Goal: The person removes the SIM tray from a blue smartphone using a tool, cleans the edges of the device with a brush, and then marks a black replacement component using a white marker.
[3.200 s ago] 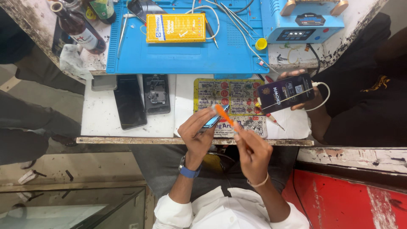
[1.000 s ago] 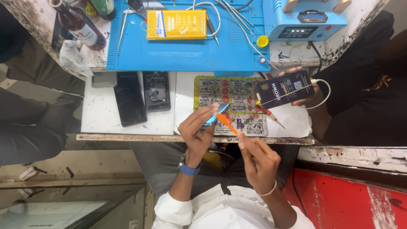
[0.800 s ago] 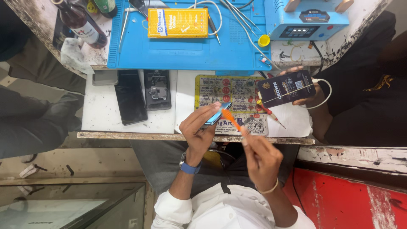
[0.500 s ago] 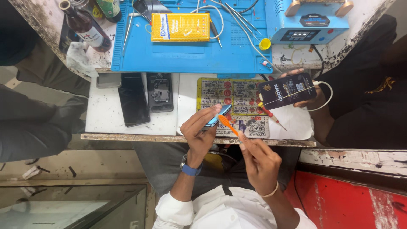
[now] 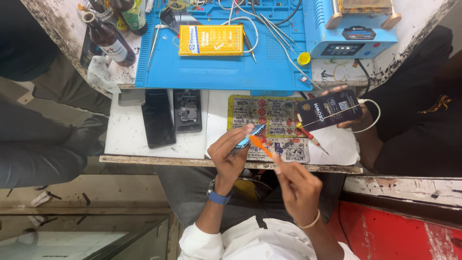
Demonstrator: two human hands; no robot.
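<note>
- The left hand (image 5: 231, 154) is raised above the near edge of the table (image 5: 125, 135), palm turned inward, with a blue band worn at the wrist.
- A small blue phone (image 5: 250, 137) is clamped edge-on between the left thumb and fingertips, just over the printed mat (image 5: 269, 113).
- The right hand (image 5: 298, 185) is held lower and nearer the body, fingers curled together around the handle of an orange tool (image 5: 261, 146); a thin bracelet is seen at the wrist.
- The tool's tip is laid against the lower end of the phone; whether it enters a seam cannot be told.
- One other person's hand (image 5: 353, 113) is seen at the right, closed on a dark box (image 5: 328, 110) with a white cable looped behind it.
- Counted on the white table: two dark phones lying flat, one intact (image 5: 158, 118) and one opened (image 5: 187, 110), plus one red screwdriver (image 5: 310, 137) beside the box.
- Counted farther back: one blue work mat (image 5: 216, 72), one yellow box (image 5: 211, 40), one yellow cap (image 5: 303, 58), one blue machine (image 5: 351, 29), and at least two bottles (image 5: 108, 38).
- The machine's top and the bottles are cut off by the frame edge.
- The phone's face is hidden by the left fingers, and the tool's handle end is covered by the right hand.
- A third person's dark trouser legs (image 5: 43, 144) are seen at the left, the rest out of frame.
</note>
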